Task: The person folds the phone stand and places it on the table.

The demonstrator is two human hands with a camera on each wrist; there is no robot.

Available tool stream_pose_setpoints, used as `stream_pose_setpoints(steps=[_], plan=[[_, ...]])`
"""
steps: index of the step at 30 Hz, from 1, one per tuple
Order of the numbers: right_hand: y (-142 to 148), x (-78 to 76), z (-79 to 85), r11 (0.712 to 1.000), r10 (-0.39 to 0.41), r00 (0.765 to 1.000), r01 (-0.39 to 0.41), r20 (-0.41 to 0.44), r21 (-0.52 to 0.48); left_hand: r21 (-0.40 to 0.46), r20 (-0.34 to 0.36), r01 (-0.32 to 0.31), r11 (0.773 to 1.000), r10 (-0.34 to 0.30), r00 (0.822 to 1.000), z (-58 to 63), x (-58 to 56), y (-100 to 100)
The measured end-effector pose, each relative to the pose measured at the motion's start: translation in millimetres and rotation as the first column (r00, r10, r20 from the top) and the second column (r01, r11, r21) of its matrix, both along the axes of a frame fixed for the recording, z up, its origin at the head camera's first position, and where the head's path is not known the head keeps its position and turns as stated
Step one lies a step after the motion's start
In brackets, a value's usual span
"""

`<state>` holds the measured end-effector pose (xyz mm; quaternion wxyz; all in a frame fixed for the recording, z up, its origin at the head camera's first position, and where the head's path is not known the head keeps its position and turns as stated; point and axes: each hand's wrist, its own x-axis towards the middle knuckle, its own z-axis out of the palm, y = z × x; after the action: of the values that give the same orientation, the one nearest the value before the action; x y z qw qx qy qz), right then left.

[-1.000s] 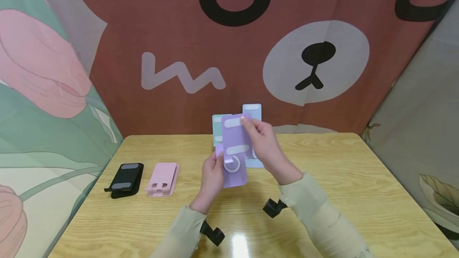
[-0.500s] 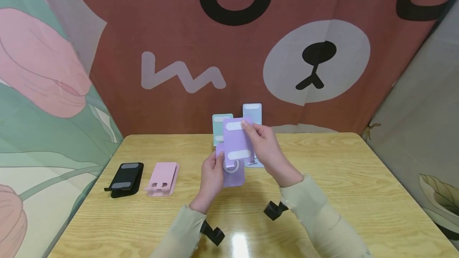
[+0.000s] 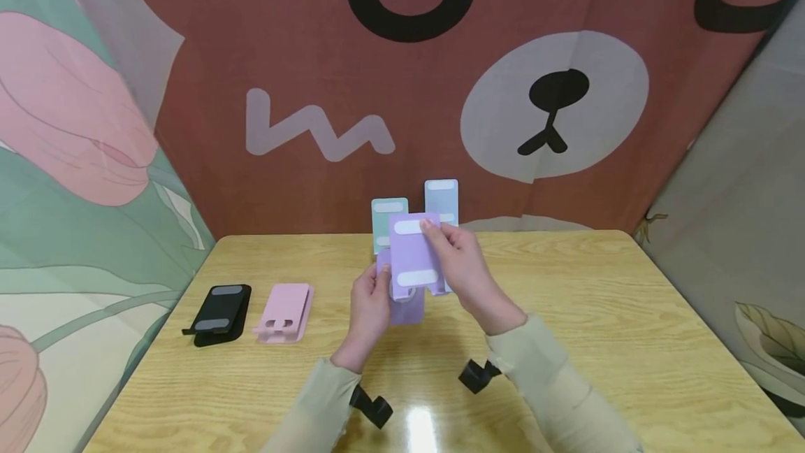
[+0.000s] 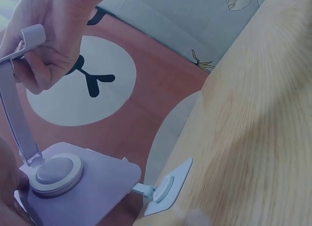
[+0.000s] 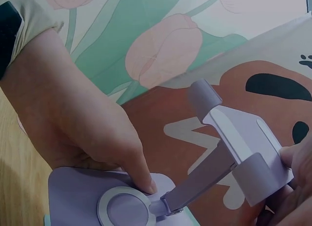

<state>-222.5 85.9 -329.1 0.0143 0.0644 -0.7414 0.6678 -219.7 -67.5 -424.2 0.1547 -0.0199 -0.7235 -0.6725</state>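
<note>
Now, the smooth purple folding stand (image 3: pixel 411 255), two flat plates joined by an arm, is up in the air over the shiny pale wooden table (image 3: pixel 597 341). The left hand (image 3: pixel 370 306) pinches the bottom plate (image 3: pixel 407 314) by its edge, thumb on top, near the round purple disc with a pale rim (image 4: pixel 56 171). The right hand (image 3: pixel 465 268) pinches the side of the top plate (image 5: pixel 251 133), thumb on its front. To bend it well, it seems best to hold the bottom steady and move the top slowly, so the thin flat purple arm (image 5: pixel 200 179) does not twist. Skin should stay off the little purple hinge (image 5: pixel 173 209), which might nip. From the head, the top plate hides the arm and most of the disc. Many fingers are tucked behind the plates or cut off, so how tightly they squeeze is hard to tell. Behind, the mint green stand (image 3: pixel 390 217) and light blue stand (image 3: pixel 441 196) are partly covered. Off left sit a black stand (image 3: pixel 222 314) and a pink stand (image 3: pixel 286 310).
</note>
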Motion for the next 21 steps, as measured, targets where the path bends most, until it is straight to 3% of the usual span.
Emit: stream_pose_setpoints(steps=[13,21], plan=[[-0.4,3.3,-14.1,0.999,0.0,1.0,-0.001,-0.02,-0.039,-0.01,0.07,-0.001,1.0,0.001,0.998,0.4,-0.8,0.4],[-2.7,5.9,-22.4,0.998,-0.012,1.0,0.012,-0.001,-0.059,0.003,0.07,-0.015,1.0,0.015,0.997,2.0,-1.0,1.6]])
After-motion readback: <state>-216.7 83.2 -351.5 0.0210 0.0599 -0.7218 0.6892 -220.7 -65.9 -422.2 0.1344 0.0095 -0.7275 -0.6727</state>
